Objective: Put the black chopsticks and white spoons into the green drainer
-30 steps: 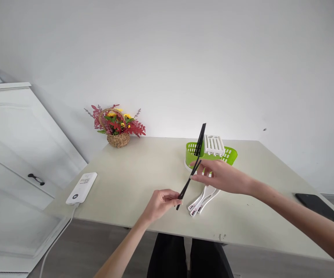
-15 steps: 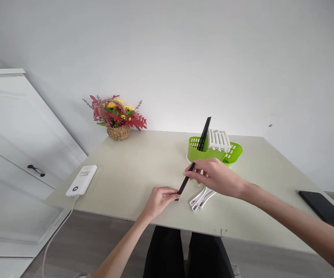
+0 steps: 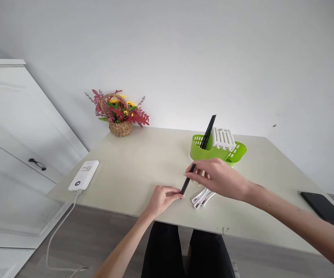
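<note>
Black chopsticks are held at a slant over the table between my two hands. My left hand pinches their lower end, and my right hand grips the upper end with thumb and fingers. Under my right hand lie several white spoons, their handles fanned toward me and their far ends hidden. Just beyond stands a green utensil holder with a white slotted rack on it. More black chopsticks lean upright in its left compartment.
At the back left of the table sits a wicker basket of artificial flowers. A white power bank with a cable lies at the left edge, a black phone at the right. A white cabinet stands to the left.
The view has shifted slightly. Both hands keep their hold on the chopsticks, which have barely moved; my left fingers now cover their lower tips more.
</note>
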`<state>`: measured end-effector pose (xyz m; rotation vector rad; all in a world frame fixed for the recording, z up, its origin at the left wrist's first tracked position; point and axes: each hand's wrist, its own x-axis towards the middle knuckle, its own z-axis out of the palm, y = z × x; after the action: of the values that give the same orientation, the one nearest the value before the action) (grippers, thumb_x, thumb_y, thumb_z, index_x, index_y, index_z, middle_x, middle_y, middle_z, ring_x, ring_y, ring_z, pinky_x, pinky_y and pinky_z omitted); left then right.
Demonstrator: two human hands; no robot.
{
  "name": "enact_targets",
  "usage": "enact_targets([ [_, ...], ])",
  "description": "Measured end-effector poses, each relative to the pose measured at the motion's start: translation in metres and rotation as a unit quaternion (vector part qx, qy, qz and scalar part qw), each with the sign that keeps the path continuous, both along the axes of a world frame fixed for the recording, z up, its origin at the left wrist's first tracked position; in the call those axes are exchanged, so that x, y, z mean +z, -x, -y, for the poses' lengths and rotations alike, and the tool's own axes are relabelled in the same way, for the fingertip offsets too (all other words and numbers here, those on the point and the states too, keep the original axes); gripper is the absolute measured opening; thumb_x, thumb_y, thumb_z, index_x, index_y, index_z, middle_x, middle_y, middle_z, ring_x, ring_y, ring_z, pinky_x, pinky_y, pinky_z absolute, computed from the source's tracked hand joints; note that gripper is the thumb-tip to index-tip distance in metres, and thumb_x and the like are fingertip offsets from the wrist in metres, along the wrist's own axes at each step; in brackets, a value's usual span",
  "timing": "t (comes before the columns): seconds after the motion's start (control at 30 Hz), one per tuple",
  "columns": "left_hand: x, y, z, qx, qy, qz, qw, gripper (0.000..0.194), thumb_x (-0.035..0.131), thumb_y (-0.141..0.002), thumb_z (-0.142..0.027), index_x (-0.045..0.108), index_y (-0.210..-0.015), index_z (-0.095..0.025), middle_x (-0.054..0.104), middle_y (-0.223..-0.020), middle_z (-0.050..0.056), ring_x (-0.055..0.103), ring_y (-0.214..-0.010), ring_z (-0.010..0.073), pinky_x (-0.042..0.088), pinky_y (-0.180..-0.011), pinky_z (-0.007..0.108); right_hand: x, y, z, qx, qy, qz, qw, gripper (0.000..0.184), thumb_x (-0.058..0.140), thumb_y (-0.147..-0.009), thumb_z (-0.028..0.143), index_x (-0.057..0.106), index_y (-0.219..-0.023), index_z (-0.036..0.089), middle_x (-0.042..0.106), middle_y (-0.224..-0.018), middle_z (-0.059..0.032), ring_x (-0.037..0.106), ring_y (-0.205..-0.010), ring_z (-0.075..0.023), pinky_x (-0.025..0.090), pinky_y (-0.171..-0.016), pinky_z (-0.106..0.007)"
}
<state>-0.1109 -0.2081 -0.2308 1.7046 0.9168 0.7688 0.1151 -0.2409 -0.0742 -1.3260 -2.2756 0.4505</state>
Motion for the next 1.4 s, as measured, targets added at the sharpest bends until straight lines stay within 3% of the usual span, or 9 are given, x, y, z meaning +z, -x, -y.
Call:
enact_targets([
  [0.33, 0.002, 0.001, 0.002, 0.000, -0.008, -0.011, 1.000, 0.024, 0.076, -0.087, -0.046, 0.084, -0.093, -0.025, 0.083, -0.101, 0.001, 0.077, -0.098, 0.0270, 0.059, -0.092, 0.034, 0.013, 0.001, 0.010, -0.027, -0.029, -0.042, 0.998, 0.029, 0.052, -0.105, 0.047, 0.070, -0.094, 0.026, 0.073, -0.078, 0.0003, 0.062, -0.060, -0.0136, 0.047, -0.060, -0.028],
  [0.57, 0.001, 0.000, 0.003, 0.009, -0.026, -0.029, 0.999, 0.014, 0.079, -0.086, -0.038, 0.084, -0.090, -0.025, 0.083, -0.097, 0.000, 0.078, -0.094, 0.0249, 0.057, -0.087, 0.029, 0.013, -0.002, 0.011, -0.042, -0.029, -0.032, 0.998, 0.030, 0.051, -0.105, 0.045, 0.069, -0.091, 0.025, 0.071, -0.072, 0.0016, 0.062, -0.058, -0.0133, 0.046, -0.059, -0.028],
  [0.8, 0.002, -0.001, 0.005, 0.010, -0.028, -0.019, 0.999, 0.014, 0.079, -0.087, -0.036, 0.085, -0.090, -0.024, 0.083, -0.096, 0.000, 0.078, -0.092, 0.0231, 0.057, -0.085, 0.026, 0.014, -0.003, 0.013, -0.049, -0.005, -0.087, 0.995, 0.029, 0.055, -0.104, 0.047, 0.066, -0.089, 0.025, 0.069, -0.067, 0.0047, 0.061, -0.051, -0.0104, 0.045, -0.057, -0.025],
  [1.07, -0.005, 0.001, 0.002, 0.014, -0.037, -0.034, 0.999, 0.019, 0.079, -0.086, -0.042, 0.086, -0.095, -0.027, 0.083, -0.102, -0.001, 0.079, -0.096, 0.0264, 0.059, -0.084, 0.029, 0.014, -0.003, 0.013, -0.055, -0.016, -0.084, 0.995, 0.029, 0.055, -0.104, 0.042, 0.062, -0.083, 0.024, 0.066, -0.062, 0.0069, 0.057, -0.049, -0.0088, 0.041, -0.055, -0.024],
  [1.4, -0.003, 0.000, 0.002, 0.013, -0.032, -0.043, 0.998, 0.017, 0.081, -0.085, -0.041, 0.086, -0.093, -0.028, 0.083, -0.100, -0.002, 0.079, -0.094, 0.0250, 0.058, -0.085, 0.028, 0.008, -0.002, 0.016, -0.044, -0.047, -0.101, 0.993, 0.028, 0.054, -0.105, 0.035, 0.058, -0.079, 0.024, 0.070, -0.070, 0.0060, 0.055, -0.053, -0.0081, 0.040, -0.055, -0.022],
])
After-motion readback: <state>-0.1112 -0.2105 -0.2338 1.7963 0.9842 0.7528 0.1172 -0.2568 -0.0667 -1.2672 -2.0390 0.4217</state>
